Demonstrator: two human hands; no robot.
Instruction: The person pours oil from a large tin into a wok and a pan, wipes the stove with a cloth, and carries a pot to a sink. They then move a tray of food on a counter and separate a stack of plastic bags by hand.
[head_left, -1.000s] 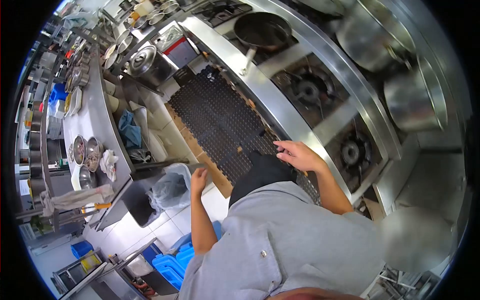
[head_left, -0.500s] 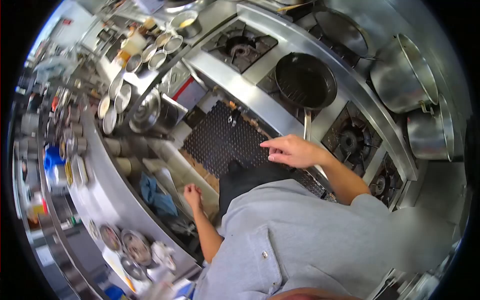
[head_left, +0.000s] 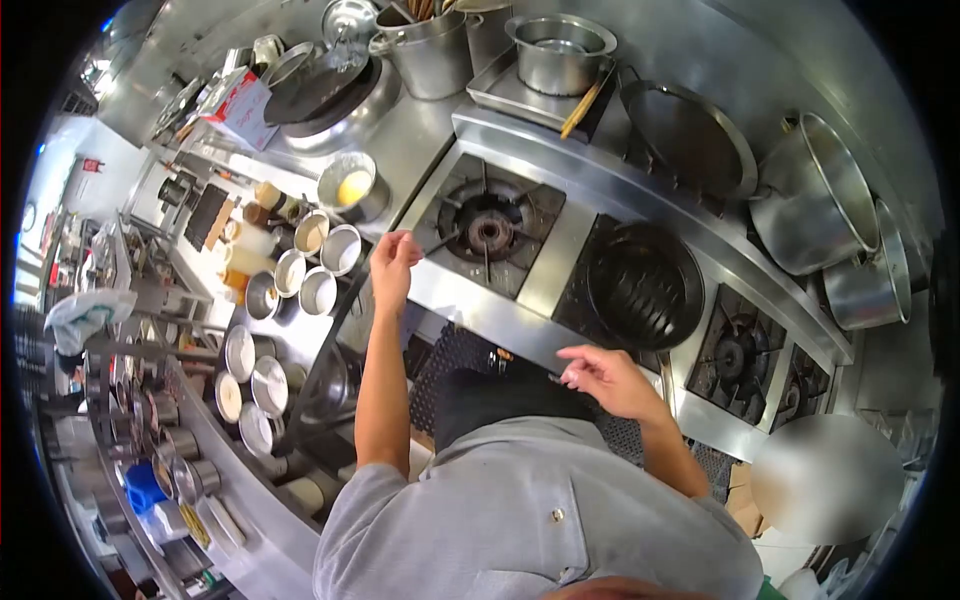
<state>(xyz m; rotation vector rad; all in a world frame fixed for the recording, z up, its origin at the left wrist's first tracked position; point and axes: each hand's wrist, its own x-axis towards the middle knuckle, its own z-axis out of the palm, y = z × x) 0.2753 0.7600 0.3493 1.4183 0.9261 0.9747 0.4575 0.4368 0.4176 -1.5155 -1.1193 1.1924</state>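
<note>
My left hand [head_left: 395, 265] is raised at the front left of the stove, with its fingers curled in and nothing visible in them. It is nearest to the left burner [head_left: 489, 230] and a metal pot with yellow contents [head_left: 355, 187]. My right hand [head_left: 612, 382] hovers by the stove's front edge, fingers partly stretched out, holding nothing. Just beyond it a black frying pan [head_left: 645, 285] sits on a burner, its handle [head_left: 668, 380] pointing toward me beside the right wrist. I cannot see the hand touching that handle.
Several small metal containers [head_left: 318, 290] stand on the counter at left, near squeeze bottles [head_left: 245, 240]. A wok [head_left: 690, 140] and large pots [head_left: 815, 195] line the back right. Behind the stove is a pot [head_left: 560, 55] on a tray. A black mat [head_left: 440, 375] covers the floor.
My view has turned toward the stove and its left side. The left hand has risen from low by the counter to the stove's front. The right hand stays near the frying pan's handle.
</note>
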